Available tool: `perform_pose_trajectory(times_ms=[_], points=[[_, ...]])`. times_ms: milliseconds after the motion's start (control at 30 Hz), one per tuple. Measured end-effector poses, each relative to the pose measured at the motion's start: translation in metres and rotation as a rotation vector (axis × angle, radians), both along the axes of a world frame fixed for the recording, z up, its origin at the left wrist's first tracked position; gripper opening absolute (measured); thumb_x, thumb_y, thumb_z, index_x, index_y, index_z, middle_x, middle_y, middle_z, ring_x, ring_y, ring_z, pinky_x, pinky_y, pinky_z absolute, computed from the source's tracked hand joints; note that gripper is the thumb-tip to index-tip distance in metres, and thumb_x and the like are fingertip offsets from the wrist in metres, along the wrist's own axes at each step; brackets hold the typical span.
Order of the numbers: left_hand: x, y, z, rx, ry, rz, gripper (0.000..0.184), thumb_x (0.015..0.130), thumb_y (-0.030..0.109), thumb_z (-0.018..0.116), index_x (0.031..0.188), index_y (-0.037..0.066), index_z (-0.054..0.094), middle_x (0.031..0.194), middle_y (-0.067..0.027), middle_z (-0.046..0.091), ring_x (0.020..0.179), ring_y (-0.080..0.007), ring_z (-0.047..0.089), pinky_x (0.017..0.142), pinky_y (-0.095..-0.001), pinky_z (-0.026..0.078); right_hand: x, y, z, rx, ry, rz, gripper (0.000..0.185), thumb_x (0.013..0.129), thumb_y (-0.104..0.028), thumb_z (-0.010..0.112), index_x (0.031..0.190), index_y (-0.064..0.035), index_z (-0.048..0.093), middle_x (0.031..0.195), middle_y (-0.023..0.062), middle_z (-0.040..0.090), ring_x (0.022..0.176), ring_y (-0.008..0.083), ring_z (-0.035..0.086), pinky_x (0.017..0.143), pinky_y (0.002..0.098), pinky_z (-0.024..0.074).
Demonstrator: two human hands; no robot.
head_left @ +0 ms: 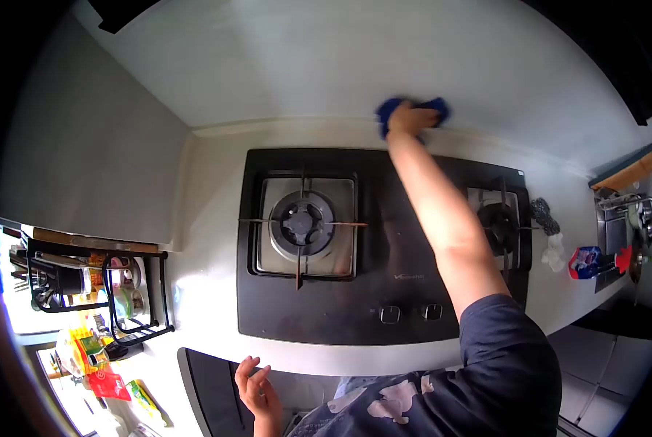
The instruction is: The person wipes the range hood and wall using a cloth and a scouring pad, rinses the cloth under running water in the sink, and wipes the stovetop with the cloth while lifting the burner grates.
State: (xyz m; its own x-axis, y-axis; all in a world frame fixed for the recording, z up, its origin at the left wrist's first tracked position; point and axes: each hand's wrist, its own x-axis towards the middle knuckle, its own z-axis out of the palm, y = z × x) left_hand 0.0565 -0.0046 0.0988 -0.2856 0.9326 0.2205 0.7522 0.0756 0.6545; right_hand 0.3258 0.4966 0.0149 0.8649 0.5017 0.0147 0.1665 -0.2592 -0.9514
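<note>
A blue cloth [390, 116] is pressed under my right hand [411, 119] against the wall's lower edge, behind the black gas stove [326, 309]. My right arm reaches across the stove between its two burners. The fingers bend over the cloth, slightly blurred. The left burner [301, 223] shows fully, while my forearm partly covers the right burner [501, 222]. Below the stove's front edge, my left hand [255, 386] hangs with its fingers apart, holding nothing.
On the left stands a black rack [167, 291] with jars, near colourful packets [107, 383]. Right of the stove lie a dark mesh scrubber [544, 216], a crumpled white item [554, 252] and a red-and-blue packet [587, 262]. A sink [611, 240] is at the far right.
</note>
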Motion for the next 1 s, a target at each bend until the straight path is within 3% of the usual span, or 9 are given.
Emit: perform_pose_trajectory(times_ms=[100, 167, 367, 400, 467, 533, 633, 800, 1000], points=[[0.004, 0.006, 0.006, 0.051, 0.022, -0.056, 0.027, 0.069, -0.009, 0.044, 0.087, 0.006, 0.058, 0.101, -0.014, 0.056, 0.101, -0.0344, 0.053, 0.086, -0.0446, 0.043, -0.033, -0.031, 0.017, 0.203, 0.455, 0.393, 0.061, 0.078, -0.013, 0.055, 0.127, 0.0091, 0.025, 0.128, 0.0262, 0.037, 0.119, 0.0344, 0.039, 0.099, 0.038, 0.0321], [0.006, 0.007, 0.012, 0.073, 0.041, -0.084, 0.027, 0.07, -0.009, 0.044, 0.087, 0.006, 0.058, 0.101, -0.0139, 0.056, 0.101, -0.0345, 0.053, 0.087, -0.0451, 0.043, -0.041, -0.056, 0.039, 0.127, 0.364, 0.385, 0.046, 0.076, -0.011, 0.053, 0.117, 0.0041, 0.04, 0.116, 0.0193, 0.049, 0.106, 0.0291, 0.048, 0.092, 0.0358, 0.0366], [0.011, 0.004, 0.017, 0.073, -0.03, -0.107, 0.029, 0.07, -0.01, 0.043, 0.088, 0.006, 0.059, 0.103, -0.0144, 0.056, 0.103, -0.0337, 0.053, 0.087, -0.0445, 0.042, 0.067, -0.158, 0.058, 0.092, 1.032, 1.154, 0.035, 0.077, -0.011, 0.05, 0.112, -0.0071, 0.049, 0.101, 0.0053, 0.054, 0.091, 0.0167, 0.053, 0.08, 0.0318, 0.0448], [0.015, 0.009, 0.019, 0.076, -0.053, -0.125, 0.029, 0.07, -0.011, 0.044, 0.088, 0.006, 0.059, 0.103, -0.0145, 0.056, 0.103, -0.0334, 0.053, 0.088, -0.0443, 0.042, 0.075, -0.183, 0.068, -0.026, 0.991, 1.183, 0.04, 0.08, -0.015, 0.051, 0.119, -0.007, 0.046, 0.111, 0.0072, 0.053, 0.103, 0.0194, 0.051, 0.089, 0.0339, 0.0419], [0.023, 0.016, 0.024, 0.081, -0.103, -0.148, 0.029, 0.069, -0.012, 0.047, 0.088, 0.006, 0.061, 0.104, -0.0142, 0.056, 0.104, -0.0325, 0.053, 0.088, -0.0434, 0.042, 0.089, -0.223, 0.039, -0.259, -0.331, 1.195, 0.049, 0.083, -0.021, 0.055, 0.124, 0.0006, 0.039, 0.122, 0.0183, 0.045, 0.116, 0.0293, 0.042, 0.099, 0.0379, 0.0318], [0.025, 0.019, 0.021, 0.075, -0.104, -0.158, 0.028, 0.07, -0.011, 0.047, 0.088, 0.006, 0.061, 0.105, -0.0141, 0.056, 0.105, -0.0325, 0.052, 0.088, -0.0427, 0.042, 0.084, -0.265, 0.037, -0.102, -0.848, 1.042, 0.063, 0.076, -0.027, 0.062, 0.126, 0.0013, 0.036, 0.13, 0.0245, 0.034, 0.121, 0.0432, 0.031, 0.099, 0.0481, 0.0289], [0.029, 0.026, 0.011, 0.024, -0.086, -0.153, 0.029, 0.071, -0.01, 0.049, 0.091, 0.006, 0.061, 0.108, -0.0139, 0.055, 0.107, -0.0319, 0.051, 0.09, -0.0411, 0.041, 0.052, -0.304, 0.023, -0.313, -0.932, 1.301, 0.065, 0.078, -0.031, 0.058, 0.131, -0.001, 0.034, 0.135, 0.0214, 0.031, 0.126, 0.0409, 0.025, 0.099, 0.0565, 0.0225], [0.027, 0.053, -0.009, -0.157, -0.033, -0.115, 0.038, 0.071, -0.003, 0.056, 0.108, 0.007, 0.057, 0.116, -0.0145, 0.05, 0.113, -0.0321, 0.045, 0.095, -0.0413, 0.035, 0.042, -0.211, -0.034, -0.211, -1.267, 1.113, 0.053, 0.084, -0.025, 0.048, 0.13, -0.0019, 0.037, 0.133, 0.0148, 0.038, 0.128, 0.0351, 0.026, 0.102, 0.054, 0.0203], [0.009, 0.128, -0.05, -0.136, 0.373, -0.206, 0.061, 0.069, 0.011, 0.065, 0.125, 0.008, 0.042, 0.123, -0.0123, 0.045, 0.12, -0.0331, 0.036, 0.1, -0.0482, 0.024, 0.04, -0.117, -0.043, -0.297, -1.125, 1.012, 0.051, 0.084, -0.027, 0.044, 0.131, -0.0078, 0.039, 0.137, 0.0115, 0.036, 0.129, 0.0288, 0.027, 0.104, 0.0483, 0.0206]])
